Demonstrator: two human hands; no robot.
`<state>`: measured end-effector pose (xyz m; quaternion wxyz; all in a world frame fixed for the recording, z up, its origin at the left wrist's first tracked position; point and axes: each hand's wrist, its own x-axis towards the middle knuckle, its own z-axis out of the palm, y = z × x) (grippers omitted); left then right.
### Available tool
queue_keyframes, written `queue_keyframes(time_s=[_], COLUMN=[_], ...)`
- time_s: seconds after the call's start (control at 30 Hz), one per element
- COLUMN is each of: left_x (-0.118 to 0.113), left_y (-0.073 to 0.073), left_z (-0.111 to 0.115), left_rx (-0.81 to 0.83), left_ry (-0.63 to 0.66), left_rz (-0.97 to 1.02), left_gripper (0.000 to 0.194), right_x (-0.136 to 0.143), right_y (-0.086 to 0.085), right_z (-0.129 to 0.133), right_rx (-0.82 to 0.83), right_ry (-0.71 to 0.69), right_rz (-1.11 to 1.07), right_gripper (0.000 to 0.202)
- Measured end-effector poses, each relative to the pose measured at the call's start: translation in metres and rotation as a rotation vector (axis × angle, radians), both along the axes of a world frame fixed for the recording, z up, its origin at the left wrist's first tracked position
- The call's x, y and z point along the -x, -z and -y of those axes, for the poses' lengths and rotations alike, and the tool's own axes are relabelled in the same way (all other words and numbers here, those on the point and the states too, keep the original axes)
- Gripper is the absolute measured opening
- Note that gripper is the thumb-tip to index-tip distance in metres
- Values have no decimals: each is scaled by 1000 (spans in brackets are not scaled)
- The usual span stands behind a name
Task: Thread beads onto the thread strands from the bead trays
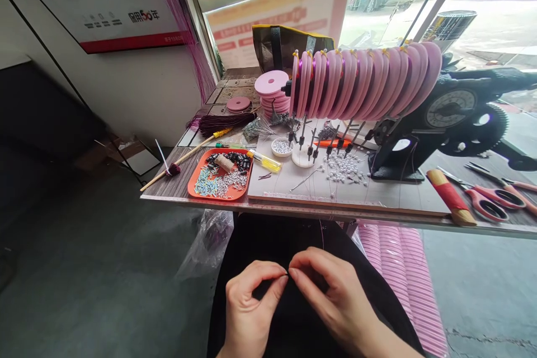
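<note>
Both hands meet above my lap, in front of the table edge. My left hand [257, 302] is closed in a pinch of thumb and index finger, and a tiny dark bit too small to name shows at the tips. My right hand [335, 296] pinches in the same way, its tips almost touching the left ones. A fine purple thread [322, 234] comes down from the table edge and passes out of sight behind the right fingers. Dark cloth [268, 235] covers the lap beneath.
On the table stand a black winding machine [398, 162] with pink discs [364, 81], an orange tray [197, 193] of beads, a bowl [282, 147] of white beads, loose white beads [346, 166] and scissors [486, 201]. Pink spools [403, 274] in plastic lie below, right.
</note>
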<state>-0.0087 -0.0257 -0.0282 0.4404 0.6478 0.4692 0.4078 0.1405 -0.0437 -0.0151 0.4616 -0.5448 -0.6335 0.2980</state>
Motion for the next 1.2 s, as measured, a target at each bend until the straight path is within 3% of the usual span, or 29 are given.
queue_keyframes(time_s=[0.27, 0.43, 0.6, 0.83, 0.97, 1.1, 1.2], left_x=[-3, -7, -9, -9, -10, -10, -9], left_y=[3, 1, 0, 0, -2, -2, -3], left_z=[-5, -9, -11, -10, -10, -9, -8], left_rx=[185, 221, 221, 242, 266, 298, 333], left_ry=[-83, -90, -78, -64, -67, -95, -112], left_rz=[96, 177, 173, 181, 206, 167, 150], left_gripper=[2, 5, 5, 5, 5, 5, 8], right_x=[-74, -92, -89, -86, -80, -77, -77], right_y=[-14, -19, -22, -24, -23, -17, -21], right_z=[-39, -52, -55, -61, -63, -66, -61], right_rx=[-67, -87, -100, 26, 6, -50, -160], right_ry=[433, 347, 271, 261, 266, 351, 428], right_rz=[313, 538, 639, 896, 1031, 1007, 840], right_gripper=[18, 28, 28, 17, 17, 15, 13])
